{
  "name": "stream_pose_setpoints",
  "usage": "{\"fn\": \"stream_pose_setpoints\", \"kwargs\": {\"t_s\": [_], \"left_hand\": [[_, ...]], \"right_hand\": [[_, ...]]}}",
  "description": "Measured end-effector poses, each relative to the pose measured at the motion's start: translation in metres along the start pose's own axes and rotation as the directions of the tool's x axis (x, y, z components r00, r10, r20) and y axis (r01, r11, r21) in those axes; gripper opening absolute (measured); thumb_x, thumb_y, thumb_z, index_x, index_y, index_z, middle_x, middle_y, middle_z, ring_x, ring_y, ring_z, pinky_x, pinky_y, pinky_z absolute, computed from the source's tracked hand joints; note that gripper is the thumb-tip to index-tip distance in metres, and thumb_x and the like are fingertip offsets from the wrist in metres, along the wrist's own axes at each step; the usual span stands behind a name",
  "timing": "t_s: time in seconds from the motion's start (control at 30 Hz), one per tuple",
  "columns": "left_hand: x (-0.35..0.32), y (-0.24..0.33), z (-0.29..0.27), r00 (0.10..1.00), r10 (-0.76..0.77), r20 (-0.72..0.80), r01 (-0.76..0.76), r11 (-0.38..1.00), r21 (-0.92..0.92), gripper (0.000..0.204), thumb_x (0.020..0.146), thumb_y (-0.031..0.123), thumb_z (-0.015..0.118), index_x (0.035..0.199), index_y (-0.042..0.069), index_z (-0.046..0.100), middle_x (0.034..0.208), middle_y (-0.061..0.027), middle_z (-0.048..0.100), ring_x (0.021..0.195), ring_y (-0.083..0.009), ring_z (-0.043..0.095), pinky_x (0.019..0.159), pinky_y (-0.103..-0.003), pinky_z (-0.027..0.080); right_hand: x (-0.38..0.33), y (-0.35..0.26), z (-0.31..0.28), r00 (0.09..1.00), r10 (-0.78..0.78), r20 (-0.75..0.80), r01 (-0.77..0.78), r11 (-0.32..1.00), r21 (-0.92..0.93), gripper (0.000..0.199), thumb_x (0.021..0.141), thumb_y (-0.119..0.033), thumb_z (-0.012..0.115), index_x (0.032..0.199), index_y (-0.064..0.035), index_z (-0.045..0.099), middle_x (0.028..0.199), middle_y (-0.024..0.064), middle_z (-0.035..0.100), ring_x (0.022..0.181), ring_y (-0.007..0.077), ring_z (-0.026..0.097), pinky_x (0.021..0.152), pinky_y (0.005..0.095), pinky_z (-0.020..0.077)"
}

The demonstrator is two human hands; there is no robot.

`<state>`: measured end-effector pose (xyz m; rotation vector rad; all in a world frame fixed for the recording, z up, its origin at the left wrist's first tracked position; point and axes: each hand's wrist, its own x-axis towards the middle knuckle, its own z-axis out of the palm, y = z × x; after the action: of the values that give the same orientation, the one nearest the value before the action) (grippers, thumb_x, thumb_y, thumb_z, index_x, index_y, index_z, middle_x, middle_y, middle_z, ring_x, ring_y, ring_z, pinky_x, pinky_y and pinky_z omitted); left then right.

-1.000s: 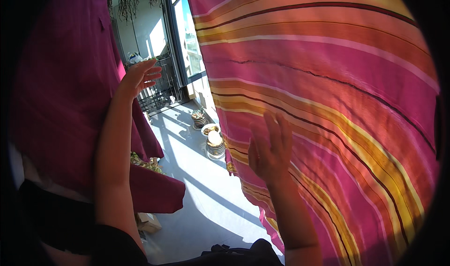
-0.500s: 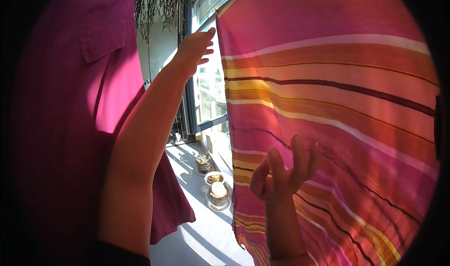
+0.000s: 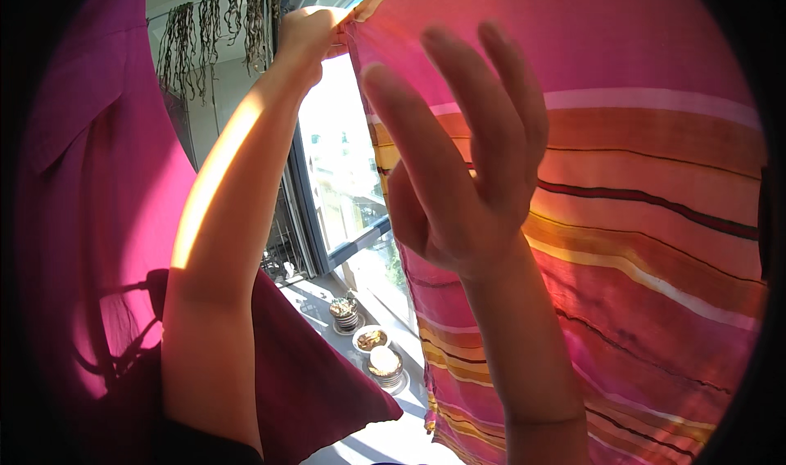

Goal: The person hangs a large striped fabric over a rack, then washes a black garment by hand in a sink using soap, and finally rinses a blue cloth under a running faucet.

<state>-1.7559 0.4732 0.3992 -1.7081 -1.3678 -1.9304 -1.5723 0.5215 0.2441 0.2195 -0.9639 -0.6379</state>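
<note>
Since the last look: left hand (image 3: 311,35) has gone from just short of the striped cloth (image 3: 647,129) to its upper left corner, and right hand (image 3: 471,178) has risen from low in front of the cloth to well up it.

Left arm: reaching up and far, elbow slightly bent, sun along the outer forearm. Thumb and fingers meet the cloth edge, looks like contact; from here I can't tell if they're clamped on it.

Right arm: comes up from near right, wrist cocked, fingers up and spread apart, thumb side to the left. It's in front of the cloth; can't tell if any fingertip touches.

Cloth hangs on the right, pink/orange/yellow bands, left edge running down from the left hand. Magenta cloth (image 3: 98,162) hangs on the left, partly behind the left arm.

Containers, on the pale floor (image 3: 360,449) between the two cloths, far to near: ribbed pot (image 3: 345,321) with a plant, shallow pale bowl (image 3: 357,345) with brownish bits, ribbed pot on a saucer with a bright rounded top, too glared to identify. Window (image 3: 336,170) beyond.
</note>
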Motion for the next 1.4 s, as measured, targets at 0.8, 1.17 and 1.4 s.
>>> {"fn": "stream_pose_setpoints", "kwargs": {"t_s": [0.8, 1.17, 1.4], "left_hand": [[0.007, -0.060, 0.027, 0.977, 0.176, 0.118, -0.098, 0.870, -0.483, 0.074, 0.080, 0.054, 0.067, 0.127, -0.001, 0.050, 0.127, -0.0120, 0.054, 0.109, -0.0198, 0.057, 0.095, -0.038, 0.043], [-0.094, -0.109, 0.046, 0.699, 0.081, 0.711, 0.403, 0.776, -0.484, 0.038, 0.090, 0.025, 0.064, 0.122, 0.008, 0.054, 0.124, -0.0051, 0.058, 0.120, -0.0181, 0.052, 0.103, -0.038, 0.039], [-0.135, -0.115, 0.093, 0.796, -0.123, 0.592, 0.482, 0.721, -0.498, 0.024, 0.089, 0.020, 0.064, 0.108, 0.007, 0.059, 0.097, -0.0020, 0.065, 0.089, -0.0159, 0.063, 0.074, -0.030, 0.051]], "right_hand": [[0.108, 0.023, 0.036, 0.718, -0.010, 0.696, 0.480, 0.732, -0.484, 0.046, 0.095, -0.036, 0.044, 0.128, -0.0048, 0.054, 0.123, 0.0145, 0.058, 0.122, 0.0276, 0.048, 0.111, 0.0504, 0.0221], [-0.303, -0.213, -0.266, -0.438, 0.412, 0.799, 0.090, 0.904, -0.418, 0.056, 0.082, -0.038, 0.064, 0.129, -0.0086, 0.052, 0.147, 0.0161, 0.033, 0.143, 0.0310, 0.013, 0.110, 0.0570, 0.0144], [-0.210, -0.158, -0.202, 0.342, 0.498, 0.797, -0.370, 0.851, -0.373, 0.043, 0.081, -0.019, 0.067, 0.120, -0.0031, 0.058, 0.123, 0.0212, 0.052, 0.110, 0.0367, 0.054, 0.088, 0.0452, 0.0473]]}}
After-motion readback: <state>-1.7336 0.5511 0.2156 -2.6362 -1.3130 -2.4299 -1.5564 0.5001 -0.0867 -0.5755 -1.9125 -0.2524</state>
